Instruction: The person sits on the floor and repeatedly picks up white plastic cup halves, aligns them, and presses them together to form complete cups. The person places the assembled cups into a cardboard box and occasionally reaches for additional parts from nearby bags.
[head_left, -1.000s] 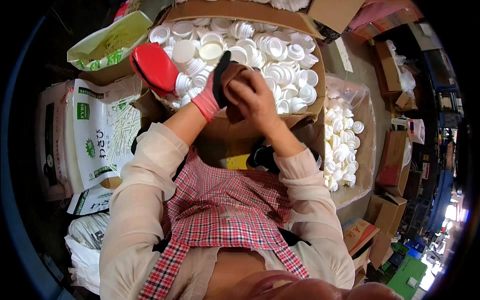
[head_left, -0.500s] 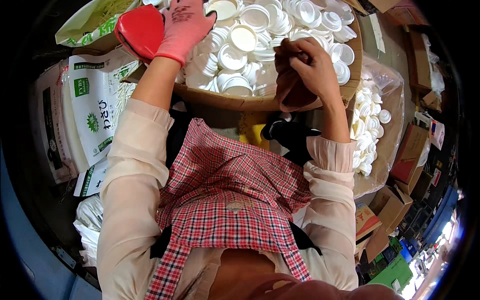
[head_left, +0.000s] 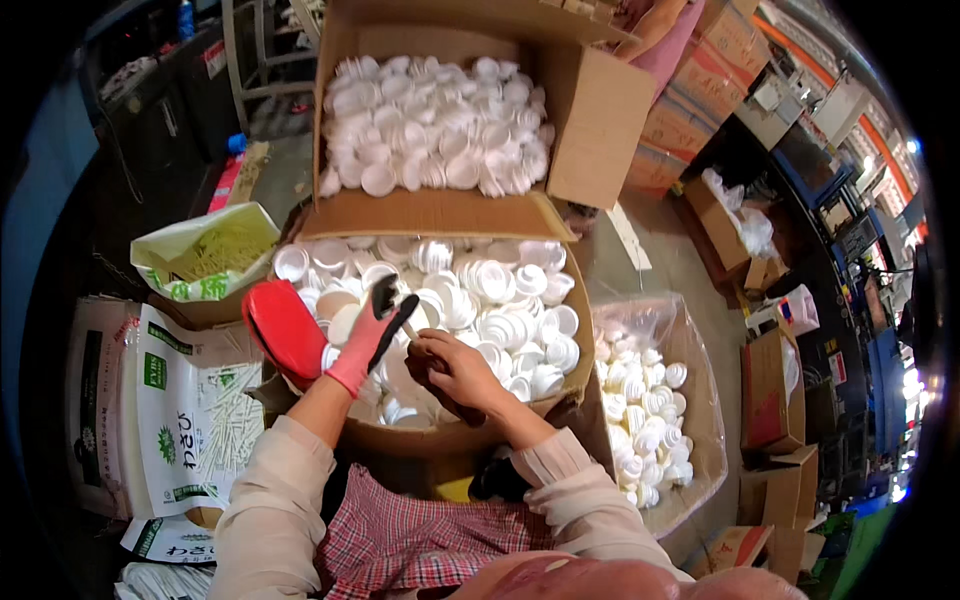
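Observation:
My left hand [head_left: 372, 335], in a pink glove with a black palm, is raised over a carton of white plastic lids. Its fingers and thumb are apart, and I see nothing held in them. Close beside it my bare right hand [head_left: 452, 368] is closed on a brown cloth [head_left: 462, 408], which hangs partly beneath the fingers. The round, shallow lids [head_left: 500, 325] lie heaped under and around both hands. A smooth red rounded object [head_left: 285, 328], its kind unclear, rests at the carton's left side, near my left wrist.
Behind stands another open carton [head_left: 610, 125] of white lids. To the right, a plastic-lined box [head_left: 705, 430] holds small white pieces. At left are a bag of yellowish sticks [head_left: 225, 250] and white sticks [head_left: 230, 420] on printed sacks. Another person's arm [head_left: 655, 35] shows at the back.
The view has tilted up, bringing the rear carton into sight. My left hand has turned palm-inward, and my right hand with the brown cloth has come over close to it.

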